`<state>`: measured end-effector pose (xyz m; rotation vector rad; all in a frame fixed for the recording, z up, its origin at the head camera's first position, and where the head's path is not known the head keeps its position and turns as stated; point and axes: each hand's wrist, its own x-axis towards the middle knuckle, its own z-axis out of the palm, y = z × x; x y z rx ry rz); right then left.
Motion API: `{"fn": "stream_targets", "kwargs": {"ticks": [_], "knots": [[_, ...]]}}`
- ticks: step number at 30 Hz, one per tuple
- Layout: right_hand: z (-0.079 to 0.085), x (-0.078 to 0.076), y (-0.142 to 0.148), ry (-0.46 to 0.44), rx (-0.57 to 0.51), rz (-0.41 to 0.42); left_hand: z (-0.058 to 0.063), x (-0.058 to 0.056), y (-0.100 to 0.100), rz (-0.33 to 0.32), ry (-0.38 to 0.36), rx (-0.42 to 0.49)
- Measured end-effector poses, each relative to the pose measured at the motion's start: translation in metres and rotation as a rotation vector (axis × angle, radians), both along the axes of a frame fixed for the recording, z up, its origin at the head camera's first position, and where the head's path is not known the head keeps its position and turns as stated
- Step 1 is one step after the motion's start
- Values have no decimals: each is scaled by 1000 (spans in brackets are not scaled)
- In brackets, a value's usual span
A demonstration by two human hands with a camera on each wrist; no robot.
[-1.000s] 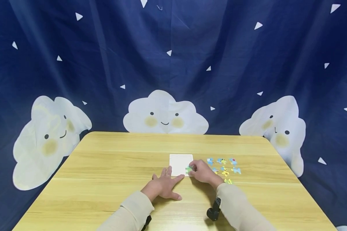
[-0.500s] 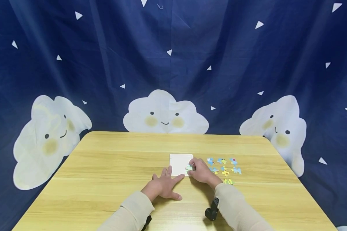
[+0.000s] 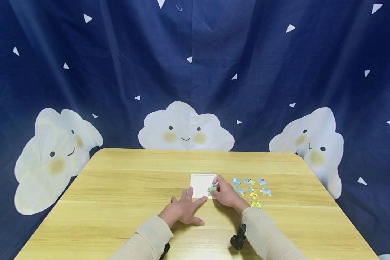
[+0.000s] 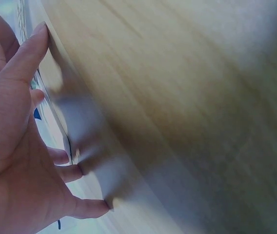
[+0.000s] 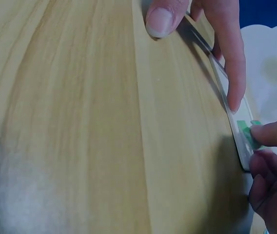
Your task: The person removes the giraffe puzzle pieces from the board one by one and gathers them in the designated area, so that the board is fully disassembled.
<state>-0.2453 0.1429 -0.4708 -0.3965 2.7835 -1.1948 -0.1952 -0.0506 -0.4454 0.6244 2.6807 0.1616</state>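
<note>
A white square puzzle tray [image 3: 199, 185] lies flat on the table. My left hand [image 3: 183, 210] is spread at its front edge, with straight fingers touching the rim and the table; the left wrist view shows the same spread left hand [image 4: 21, 131]. Over the tray's front right corner, my right hand [image 3: 226, 192] pinches a green and pale blue puzzle piece [image 3: 212, 189] between thumb and finger. More green shows just below that piece, partly covered. In the right wrist view, the right hand's fingers [image 5: 272, 134] press at the green piece [image 5: 245, 129] inside the tray rim.
To the right of the tray, several loose puzzle pieces [image 3: 252, 195] in blue and yellow lie spread in rough rows. The wooden table [image 3: 133, 173] reaches back to a dark blue curtain [image 3: 169, 54] with white clouds.
My right hand has shifted slightly at the tray's corner, and the green piece in its fingers has turned and tilted. The left hand and the loose pieces have stayed put.
</note>
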Motion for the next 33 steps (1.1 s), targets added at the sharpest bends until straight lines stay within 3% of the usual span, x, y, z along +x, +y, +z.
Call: {"fn": "stream_targets", "kwargs": {"ticks": [8, 17, 33], "knots": [[-1, 2, 13, 32, -52, -42, 0, 0, 0, 4, -4, 6], [3, 9, 46, 21, -88, -117, -2, 0, -1, 6, -15, 23], [17, 28, 118, 33, -32, -160, -2, 0, -1, 3, -12, 25]]}}
